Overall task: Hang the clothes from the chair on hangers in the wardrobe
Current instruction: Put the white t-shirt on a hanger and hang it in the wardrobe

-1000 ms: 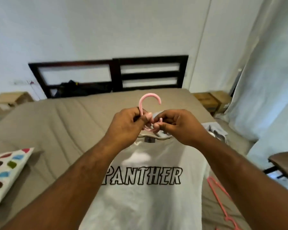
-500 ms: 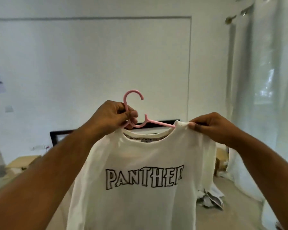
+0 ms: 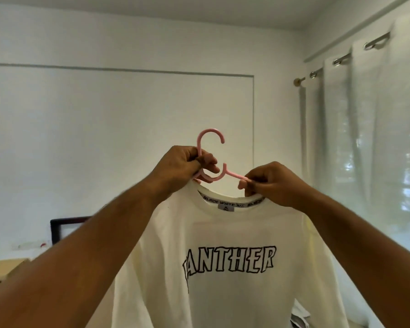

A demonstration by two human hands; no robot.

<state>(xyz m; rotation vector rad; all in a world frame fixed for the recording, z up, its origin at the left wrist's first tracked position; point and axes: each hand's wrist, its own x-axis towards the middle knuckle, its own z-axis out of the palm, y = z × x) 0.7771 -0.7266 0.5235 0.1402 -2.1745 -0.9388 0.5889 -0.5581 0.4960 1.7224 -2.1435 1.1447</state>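
A white T-shirt (image 3: 227, 233) with black-outlined lettering hangs on a pink plastic hanger (image 3: 212, 138), held up at chest height in front of me. My left hand (image 3: 185, 166) grips the hanger's neck just below the hook. My right hand (image 3: 267, 183) pinches the shirt's collar at the hanger's right arm. The hook points up and opens to the right. No wardrobe or chair is in view.
A white wall (image 3: 104, 138) fills the space behind the shirt. Pale curtains (image 3: 369, 138) on a rod cover a window at the right. A dark bed headboard (image 3: 66, 226) and a wooden bedside table (image 3: 5, 268) show low at the left.
I have lifted the shirt on its hanger off the bed and up in front of me. My right hand slid from the shoulder inward to the collar.
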